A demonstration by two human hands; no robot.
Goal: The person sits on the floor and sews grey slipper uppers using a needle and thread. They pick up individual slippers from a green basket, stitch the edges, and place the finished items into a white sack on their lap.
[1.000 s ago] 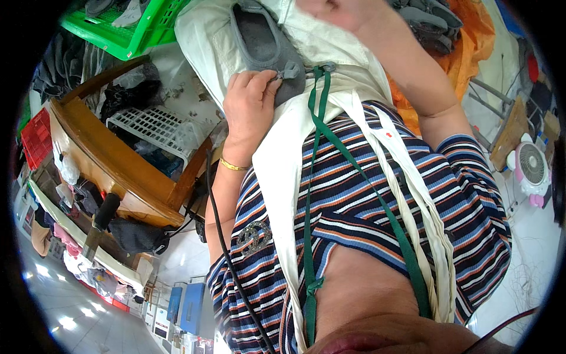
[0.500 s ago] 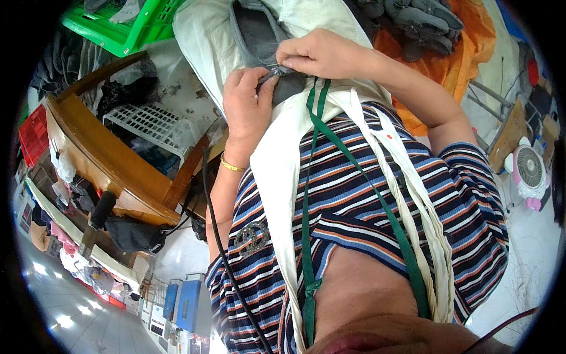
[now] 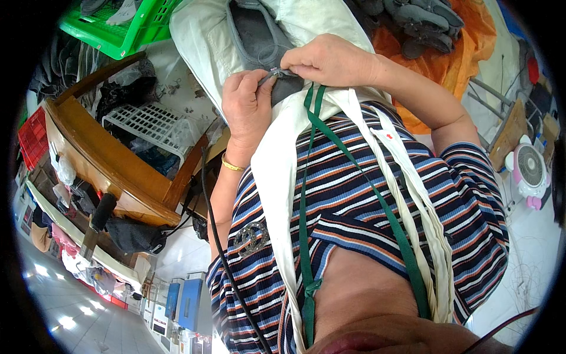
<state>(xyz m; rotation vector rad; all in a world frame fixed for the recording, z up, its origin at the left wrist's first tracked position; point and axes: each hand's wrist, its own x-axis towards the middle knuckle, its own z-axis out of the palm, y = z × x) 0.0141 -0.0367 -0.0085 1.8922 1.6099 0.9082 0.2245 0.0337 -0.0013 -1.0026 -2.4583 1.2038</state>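
Note:
A grey soft slip-on shoe (image 3: 257, 59) lies on my lap, its opening away from me and its toe nearest my body. My left hand (image 3: 243, 106) is closed, thumb and forefinger pinching the small grey bow-like trim at the toe. From the other side my right hand (image 3: 336, 62) is closed too, its fingertips pressed together against that trim. What sits between those fingertips is hidden. A thin loop of thread (image 3: 285, 45) arcs over the shoe near my right fingers. Under the shoe spreads my white apron (image 3: 203, 41).
At the upper right, several grey shoes (image 3: 421, 23) are heaped on orange cloth (image 3: 477, 35). A green crate (image 3: 121, 40) stands upper left, above a curved wooden frame (image 3: 112, 162) and a white plastic basket (image 3: 156, 127). A pink-and-white fan (image 3: 529, 168) is far right.
My right hand has shifted slightly toward my body, still at the shoe's trim. The thread loop shows more clearly above the shoe. My left hand keeps its pinch.

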